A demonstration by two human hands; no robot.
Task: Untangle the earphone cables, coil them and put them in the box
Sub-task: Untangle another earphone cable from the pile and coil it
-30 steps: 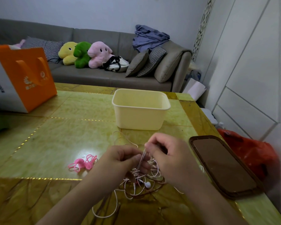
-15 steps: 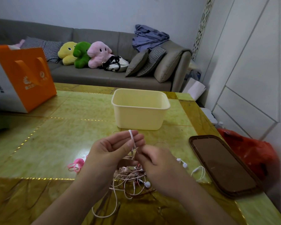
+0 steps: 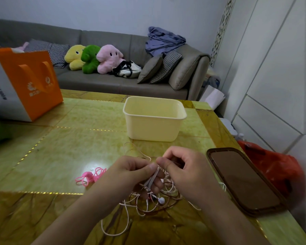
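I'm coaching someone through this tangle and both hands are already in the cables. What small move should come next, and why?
Probably draw the hands gently apart to tease one strand loose. The left hand and right hand both pinch the earphone cables at one spot, while most of the knot still lies bunched on the table. The box shows nothing inside from this angle, so coiling seems premature.

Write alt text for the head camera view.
Both hands, left hand and right hand, pinch a tangle of earphone cables on a green table. An empty cream box stands beyond them, pink cable left, phone right.
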